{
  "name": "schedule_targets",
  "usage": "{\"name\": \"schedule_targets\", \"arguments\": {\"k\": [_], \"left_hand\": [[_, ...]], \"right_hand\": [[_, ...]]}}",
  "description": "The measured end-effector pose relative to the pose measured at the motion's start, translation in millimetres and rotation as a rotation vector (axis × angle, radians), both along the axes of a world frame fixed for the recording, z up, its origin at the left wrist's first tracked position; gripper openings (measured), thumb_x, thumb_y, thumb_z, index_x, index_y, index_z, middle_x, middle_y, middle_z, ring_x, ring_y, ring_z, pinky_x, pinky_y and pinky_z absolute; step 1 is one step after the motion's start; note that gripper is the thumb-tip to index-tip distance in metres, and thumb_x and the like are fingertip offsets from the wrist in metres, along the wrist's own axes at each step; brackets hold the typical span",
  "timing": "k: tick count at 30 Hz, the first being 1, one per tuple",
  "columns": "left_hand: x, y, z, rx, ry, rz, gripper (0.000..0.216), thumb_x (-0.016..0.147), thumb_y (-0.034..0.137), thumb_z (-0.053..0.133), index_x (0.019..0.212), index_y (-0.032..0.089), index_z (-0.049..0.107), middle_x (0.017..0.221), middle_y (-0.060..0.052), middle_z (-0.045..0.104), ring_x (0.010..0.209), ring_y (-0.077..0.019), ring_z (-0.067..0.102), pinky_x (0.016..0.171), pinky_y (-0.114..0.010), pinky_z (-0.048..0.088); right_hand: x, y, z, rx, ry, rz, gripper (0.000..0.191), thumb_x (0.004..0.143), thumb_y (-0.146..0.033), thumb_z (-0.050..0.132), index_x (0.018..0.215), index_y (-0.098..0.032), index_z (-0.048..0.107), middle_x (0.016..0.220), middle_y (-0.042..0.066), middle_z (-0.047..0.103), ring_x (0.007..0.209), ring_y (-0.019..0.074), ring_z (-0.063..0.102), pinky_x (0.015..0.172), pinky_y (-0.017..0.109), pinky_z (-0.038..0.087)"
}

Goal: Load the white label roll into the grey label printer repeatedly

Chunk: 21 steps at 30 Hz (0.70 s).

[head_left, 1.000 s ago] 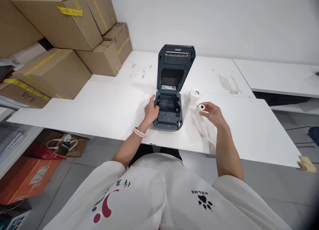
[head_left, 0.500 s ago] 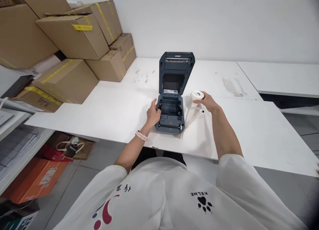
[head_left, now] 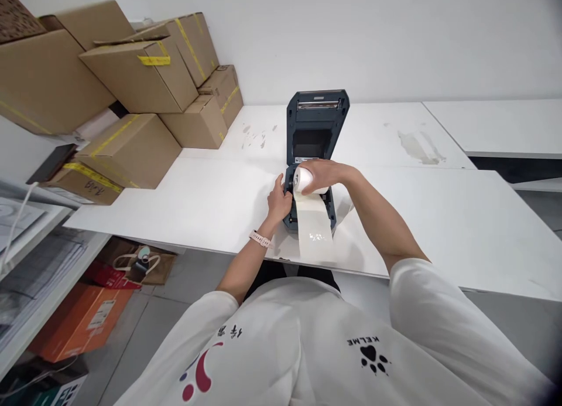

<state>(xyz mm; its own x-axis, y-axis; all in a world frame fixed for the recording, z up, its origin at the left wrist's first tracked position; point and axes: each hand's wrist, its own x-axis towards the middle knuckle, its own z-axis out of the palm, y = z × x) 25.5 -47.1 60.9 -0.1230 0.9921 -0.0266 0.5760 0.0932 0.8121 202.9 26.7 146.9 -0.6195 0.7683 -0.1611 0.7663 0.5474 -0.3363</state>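
Observation:
A dark grey label printer (head_left: 311, 122) stands on the white table with its lid raised. My left hand (head_left: 279, 202) grips the left side of its base, thumb at the inner edge. Over the open bay, my right hand (head_left: 327, 174) is closed around a white label roll (head_left: 301, 180), which lies on its side with its end facing left. From the roll a loose label strip (head_left: 312, 219) runs forward over the printer's front toward the table edge. Roll, strip and hand hide most of the bay, so I cannot tell whether the roll is seated in its holders.
Several cardboard boxes (head_left: 138, 78) taped in yellow are stacked at the left of the white table (head_left: 211, 204). A white wall rises behind. Below on the left are a shelf, an orange box (head_left: 83, 321) and a paper bag (head_left: 164, 268).
My right hand has carried the label roll from the table right of the printer leftward into the bay, tipping it onto its side. My left hand stays on the printer.

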Motion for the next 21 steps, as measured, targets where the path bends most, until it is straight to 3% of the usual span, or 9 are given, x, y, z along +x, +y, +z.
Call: {"name": "schedule_targets", "arguments": {"k": [3,7,11,16,21], "left_hand": [[-0.1,-0.1,0.5,-0.002,-0.011,-0.006,0.075,0.085,0.013,0.046,0.158,0.024,0.034,0.135,-0.004,0.072,0.124,-0.0283,0.066,0.113,-0.049,0.043],[-0.6,0.1,-0.4,0.002,-0.011,-0.006,0.073,0.085,0.012,0.045,0.157,0.023,0.035,0.139,-0.005,0.07,0.124,-0.0288,0.066,0.112,-0.048,0.044],[-1.4,-1.9,-2.8,0.021,-0.083,-0.006,0.071,0.086,0.013,0.046,0.156,0.022,0.036,0.143,-0.008,0.067,0.13,-0.0275,0.064,0.113,-0.046,0.043],[-1.6,-2.3,-11.8,0.051,-0.288,-0.011,0.067,0.089,0.017,0.046,0.156,0.02,0.036,0.151,-0.013,0.059,0.137,-0.0238,0.058,0.113,-0.041,0.046],[-0.3,4.1,-20.8,0.066,-0.452,-0.036,0.066,0.088,0.016,0.045,0.153,0.017,0.037,0.16,-0.013,0.048,0.146,-0.0195,0.049,0.116,-0.034,0.044]], "right_hand": [[-19.9,4.2,-13.8,0.03,-0.178,-0.003,0.064,0.069,-0.047,0.079,0.124,-0.02,0.062,0.128,0.013,0.069,0.115,0.0347,0.065,0.091,0.041,0.052],[-21.2,-2.8,-29.9,0.05,-0.218,-0.004,0.066,0.078,-0.044,0.075,0.136,-0.018,0.058,0.135,0.016,0.066,0.122,0.0363,0.063,0.096,0.043,0.051],[-6.6,-47.6,-33.9,0.21,-0.032,-0.011,0.057,0.093,-0.035,0.06,0.146,-0.014,0.054,0.147,0.018,0.058,0.135,0.0386,0.054,0.109,0.052,0.046],[4.9,-125.1,-55.6,0.264,0.17,0.003,0.051,0.103,-0.044,0.047,0.145,-0.018,0.057,0.156,0.016,0.053,0.143,0.035,0.051,0.116,0.053,0.045],[0.5,-149.6,-81.4,0.322,0.223,-0.086,0.05,0.105,-0.045,0.045,0.148,-0.022,0.055,0.162,0.014,0.045,0.152,0.0321,0.041,0.124,0.058,0.036]]}}
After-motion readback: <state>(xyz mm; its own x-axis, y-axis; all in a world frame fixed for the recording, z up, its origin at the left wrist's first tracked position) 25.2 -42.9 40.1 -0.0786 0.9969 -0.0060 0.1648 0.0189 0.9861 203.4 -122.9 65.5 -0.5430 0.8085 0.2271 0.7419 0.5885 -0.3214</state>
